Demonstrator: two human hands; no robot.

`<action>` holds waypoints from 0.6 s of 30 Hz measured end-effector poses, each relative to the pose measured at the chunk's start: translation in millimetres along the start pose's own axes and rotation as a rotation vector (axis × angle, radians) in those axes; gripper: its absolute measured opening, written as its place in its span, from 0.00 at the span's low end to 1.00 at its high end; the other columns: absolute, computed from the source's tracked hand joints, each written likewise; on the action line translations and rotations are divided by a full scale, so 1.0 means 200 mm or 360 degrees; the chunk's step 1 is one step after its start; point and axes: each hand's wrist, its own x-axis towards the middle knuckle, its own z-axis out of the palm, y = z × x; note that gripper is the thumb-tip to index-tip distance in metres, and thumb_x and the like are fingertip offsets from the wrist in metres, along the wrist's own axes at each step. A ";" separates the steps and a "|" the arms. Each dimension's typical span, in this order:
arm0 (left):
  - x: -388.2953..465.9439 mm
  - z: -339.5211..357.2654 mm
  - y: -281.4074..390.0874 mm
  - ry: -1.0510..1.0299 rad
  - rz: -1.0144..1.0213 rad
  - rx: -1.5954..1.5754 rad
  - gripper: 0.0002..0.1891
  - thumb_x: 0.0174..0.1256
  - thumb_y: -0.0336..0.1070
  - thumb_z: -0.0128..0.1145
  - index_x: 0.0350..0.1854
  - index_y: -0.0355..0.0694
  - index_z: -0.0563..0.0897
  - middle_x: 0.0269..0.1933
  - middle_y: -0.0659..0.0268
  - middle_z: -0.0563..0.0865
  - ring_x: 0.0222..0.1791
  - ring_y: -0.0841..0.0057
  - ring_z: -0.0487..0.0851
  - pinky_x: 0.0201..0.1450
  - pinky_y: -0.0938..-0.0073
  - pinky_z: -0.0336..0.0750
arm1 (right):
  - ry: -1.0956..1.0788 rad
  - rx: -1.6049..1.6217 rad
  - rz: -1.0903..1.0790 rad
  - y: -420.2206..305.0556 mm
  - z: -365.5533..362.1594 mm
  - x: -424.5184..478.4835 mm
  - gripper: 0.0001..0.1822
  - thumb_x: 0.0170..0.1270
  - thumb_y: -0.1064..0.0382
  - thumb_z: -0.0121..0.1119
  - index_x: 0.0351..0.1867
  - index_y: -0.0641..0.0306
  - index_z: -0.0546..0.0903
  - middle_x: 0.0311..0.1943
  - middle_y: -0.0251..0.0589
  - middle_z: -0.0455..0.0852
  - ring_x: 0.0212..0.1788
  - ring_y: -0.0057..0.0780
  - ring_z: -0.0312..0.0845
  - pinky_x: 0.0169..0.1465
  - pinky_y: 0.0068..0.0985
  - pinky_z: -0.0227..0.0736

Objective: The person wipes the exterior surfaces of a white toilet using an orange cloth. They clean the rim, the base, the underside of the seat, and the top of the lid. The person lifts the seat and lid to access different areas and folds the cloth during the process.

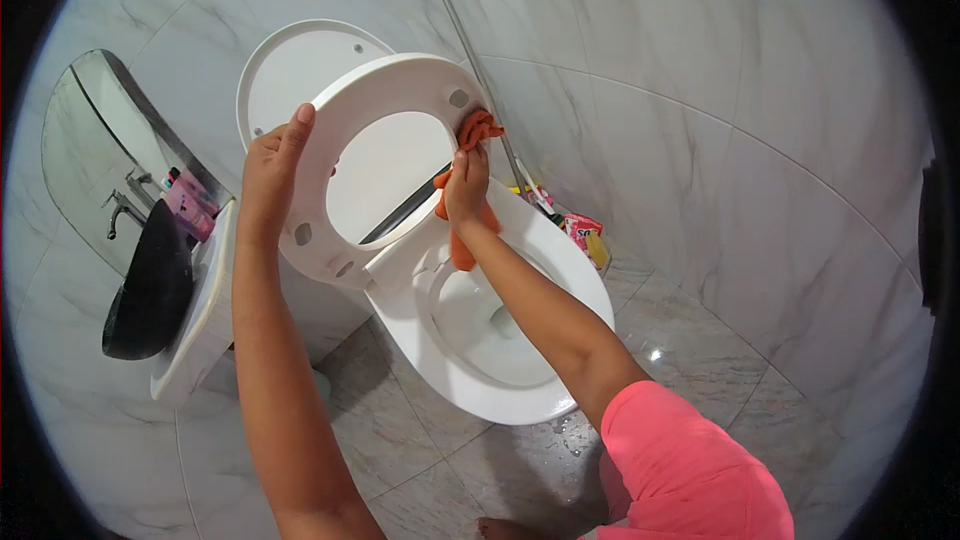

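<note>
A white toilet seat (390, 82) is raised on its hinges above the toilet bowl (585, 300). On its left rim my left hand (271, 172) has a grip, the thumb lying over the edge. An orange cloth (480, 129) is bunched in my right hand (469, 184) and presses against the underside of the seat on its right side. A loose part of the cloth hangs down over the bowl. Behind the seat stands the raised toilet lid (289, 64). Water lies in the bottom of the bowl.
A long pole (457, 22) with a yellow end leans on the marbled wall behind the toilet. Several packets (583, 231) and brushes crowd the floor there. At left are a black basin (154, 292), a faucet (124, 210) and a mirror (82, 135). The floor tiles (577, 439) look wet.
</note>
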 end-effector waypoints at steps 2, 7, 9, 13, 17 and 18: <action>0.00 0.00 0.00 0.0005 -0.0002 -0.0019 0.32 0.66 0.68 0.53 0.29 0.37 0.86 0.23 0.65 0.83 0.24 0.79 0.81 0.29 0.80 0.73 | 0.0073 0.0002 -0.0184 -0.05 0.01 0.04 0.20 0.76 0.58 0.40 0.54 0.72 0.76 0.55 0.55 0.77 0.54 0.50 0.73 0.59 0.39 0.65; 0.02 -0.01 -0.01 -0.0047 -0.0016 0.0056 0.35 0.66 0.70 0.51 0.35 0.34 0.86 0.25 0.63 0.85 0.25 0.77 0.84 0.31 0.78 0.77 | 0.0103 0.0154 -0.0288 -0.10 0.07 0.05 0.22 0.78 0.54 0.39 0.44 0.73 0.79 0.43 0.50 0.77 0.45 0.46 0.73 0.54 0.40 0.66; 0.03 -0.02 -0.01 -0.0020 -0.0023 0.0051 0.34 0.66 0.69 0.51 0.34 0.35 0.86 0.24 0.63 0.84 0.25 0.78 0.83 0.31 0.78 0.76 | -0.0039 0.0232 0.0044 -0.04 0.03 0.03 0.20 0.76 0.57 0.42 0.39 0.73 0.78 0.42 0.51 0.77 0.45 0.48 0.74 0.51 0.39 0.68; 0.03 -0.02 0.00 0.0000 -0.0018 -0.0004 0.33 0.67 0.68 0.52 0.32 0.36 0.86 0.24 0.64 0.84 0.24 0.79 0.81 0.30 0.79 0.73 | -0.0146 -0.0294 -0.0196 0.13 -0.12 0.07 0.15 0.71 0.61 0.50 0.36 0.73 0.80 0.44 0.55 0.79 0.45 0.52 0.76 0.49 0.40 0.70; 0.04 -0.02 0.01 -0.0028 -0.0039 0.0001 0.33 0.66 0.68 0.52 0.33 0.35 0.86 0.24 0.64 0.84 0.24 0.79 0.82 0.30 0.80 0.73 | 0.0003 -0.0153 0.0183 0.27 -0.26 0.17 0.14 0.70 0.61 0.51 0.37 0.74 0.80 0.42 0.58 0.81 0.48 0.52 0.76 0.54 0.40 0.68; 0.04 -0.02 0.01 -0.0035 -0.0010 -0.0019 0.34 0.66 0.68 0.52 0.33 0.35 0.86 0.24 0.64 0.84 0.24 0.79 0.82 0.30 0.79 0.73 | 0.0177 -0.0188 0.0340 0.29 -0.26 0.18 0.15 0.70 0.60 0.51 0.37 0.75 0.79 0.41 0.58 0.81 0.48 0.51 0.77 0.54 0.40 0.68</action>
